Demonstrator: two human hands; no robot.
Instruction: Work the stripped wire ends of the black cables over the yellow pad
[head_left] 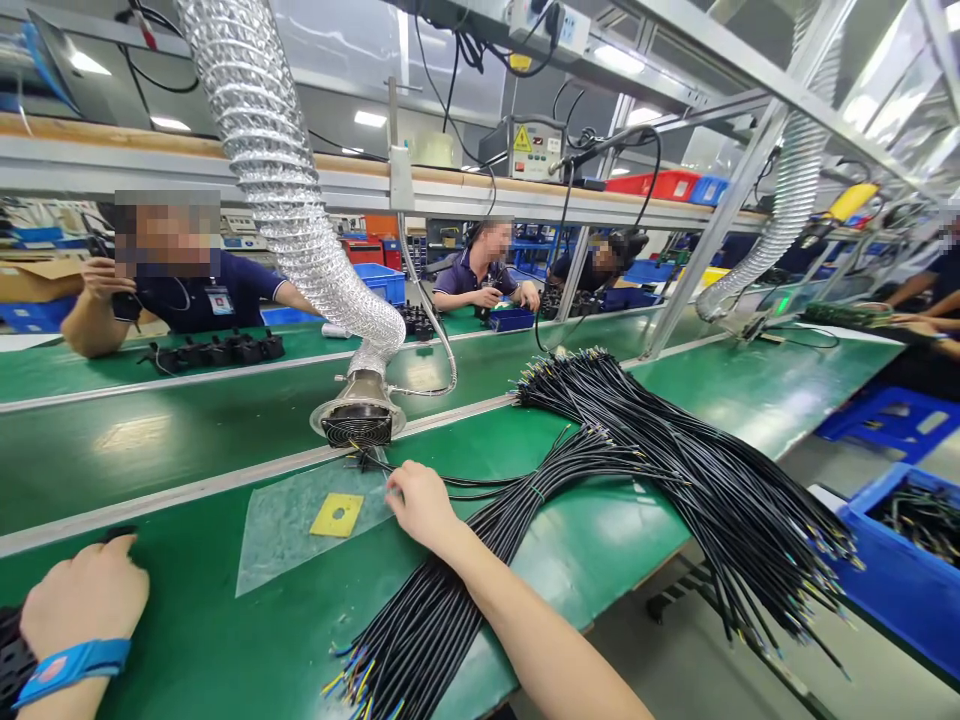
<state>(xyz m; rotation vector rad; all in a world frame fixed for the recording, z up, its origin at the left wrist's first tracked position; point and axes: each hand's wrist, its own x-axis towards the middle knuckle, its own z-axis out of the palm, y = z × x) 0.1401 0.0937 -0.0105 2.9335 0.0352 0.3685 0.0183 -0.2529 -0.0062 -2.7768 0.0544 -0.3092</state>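
My left hand (pixel 86 592), with a blue wrist strap (pixel 75 668), is at the left table edge. Its fingers curl away from me, and a dark piece (pixel 120 533) shows at the fingertips; its kind is unclear. Near the middle, my right hand (pixel 424 508) is closed with thumb and fingertips together beside a few black cables (pixel 465 488). Whatever it pinches is hidden. Those cables run to a small dark part below the round fume extraction hood (pixel 358 415). A yellow square (pixel 337 515) with a central hole lies on a clear plastic sheet (pixel 274 540). My right forearm crosses a bundle of black cables (pixel 480 560).
A larger cable bundle (pixel 675 440) overhangs the right edge of the green table (pixel 195 640). A silver duct (pixel 281 180) hangs down to the hood. Blue bins (pixel 900 580) stand at right. Co-workers sit across, near black parts (pixel 217 350).
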